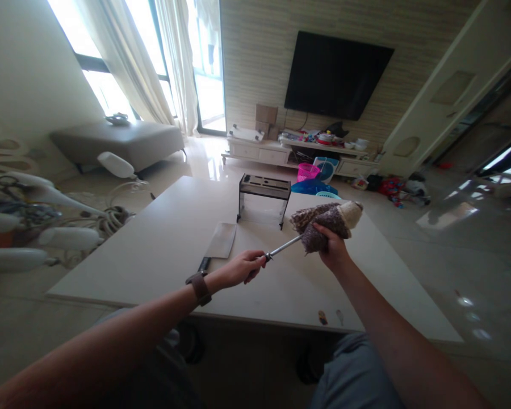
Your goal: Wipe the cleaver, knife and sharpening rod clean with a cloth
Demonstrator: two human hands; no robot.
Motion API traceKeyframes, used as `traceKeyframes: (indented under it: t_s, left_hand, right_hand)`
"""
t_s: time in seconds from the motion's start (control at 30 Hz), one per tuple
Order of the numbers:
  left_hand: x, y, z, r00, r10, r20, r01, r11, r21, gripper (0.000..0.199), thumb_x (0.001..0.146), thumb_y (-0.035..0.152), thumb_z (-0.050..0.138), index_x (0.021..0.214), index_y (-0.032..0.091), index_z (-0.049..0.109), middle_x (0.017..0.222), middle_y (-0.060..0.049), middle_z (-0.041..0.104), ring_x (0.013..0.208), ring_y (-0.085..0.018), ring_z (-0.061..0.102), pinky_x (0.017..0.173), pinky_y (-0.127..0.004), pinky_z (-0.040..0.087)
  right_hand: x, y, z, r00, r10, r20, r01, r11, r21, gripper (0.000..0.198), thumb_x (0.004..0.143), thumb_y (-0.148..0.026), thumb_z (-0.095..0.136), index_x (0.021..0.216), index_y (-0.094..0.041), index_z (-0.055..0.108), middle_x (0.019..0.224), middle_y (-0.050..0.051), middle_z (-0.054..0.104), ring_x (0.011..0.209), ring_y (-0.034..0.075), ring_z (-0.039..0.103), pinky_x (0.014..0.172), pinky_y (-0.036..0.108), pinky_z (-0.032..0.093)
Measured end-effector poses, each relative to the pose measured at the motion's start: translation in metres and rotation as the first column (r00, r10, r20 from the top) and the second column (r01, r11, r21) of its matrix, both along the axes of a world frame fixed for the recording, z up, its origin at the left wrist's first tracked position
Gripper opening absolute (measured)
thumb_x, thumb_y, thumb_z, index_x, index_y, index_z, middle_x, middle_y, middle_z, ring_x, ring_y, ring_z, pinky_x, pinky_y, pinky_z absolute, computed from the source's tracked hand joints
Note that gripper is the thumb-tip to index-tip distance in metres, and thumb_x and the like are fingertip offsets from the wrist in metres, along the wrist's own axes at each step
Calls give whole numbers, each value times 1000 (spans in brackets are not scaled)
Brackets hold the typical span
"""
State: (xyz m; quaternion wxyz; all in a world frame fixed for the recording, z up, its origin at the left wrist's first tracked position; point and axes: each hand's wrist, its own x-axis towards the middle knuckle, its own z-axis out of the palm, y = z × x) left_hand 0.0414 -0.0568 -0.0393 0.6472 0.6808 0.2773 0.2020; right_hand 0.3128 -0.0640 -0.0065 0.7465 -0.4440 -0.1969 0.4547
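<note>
Head view: grips a metal rod (286, 245) with the left hand (251, 267), curled fully around its dark handle (267, 257), leaving no gap. Wears a brown watch (200, 287) on the wrist just behind that grip. Clasps a bunched brown and cream cloth (327, 224) with the right hand (333, 244), closed on the fabric from the near side. Has the rod slanting from the left grip, up and rightward, into the folds beside the right grip; cannot tell the position of its hidden end. Holds both over the white table (153, 238).

Shows a cleaver (222, 240) lying flat just beyond and left of the left grip, with its black handle (204, 264) near the watch. Shows a slotted, dark-topped stand (264, 184) upright on the table, beyond both grips and left of the cloth. Shows two small objects (322, 317), too small to name, on the near side of the right grip, by the table's edge.

Farther beyond the right grip, shows a pink basket (307, 171), a blue tub (313, 187) and, higher up, a dark television (337, 74). Far left of the left grip, shows white lampshades (116, 165).
</note>
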Motion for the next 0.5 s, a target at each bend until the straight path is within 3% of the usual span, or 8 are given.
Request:
traceKeyframes:
  t_s: [0.3, 0.5]
  left_hand:
    - [-7, -2, 6, 996, 77, -32, -75, 995, 60, 32, 92, 49, 58, 91, 18, 52, 62, 7, 44, 47, -8, 40, 43, -20, 36]
    - [1, -5, 7, 981, 193, 15, -193, 977, 95, 27, 92, 44, 58, 91, 19, 49, 65, 7, 46, 47, -7, 42, 42, -19, 34]
  right_hand:
    - [13, 4, -1, 996, -85, -27, 87, 994, 60, 39, 63, -14, 87, 100, -19, 73, 99, 1, 80, 87, 16, 75, 77, 26, 64]
    - [-18, -9, -5, 996, 87, -17, -87, 996, -17, 39, 62, -20, 90, 98, -21, 74, 98, 0, 80, 90, 18, 75, 80, 28, 64]
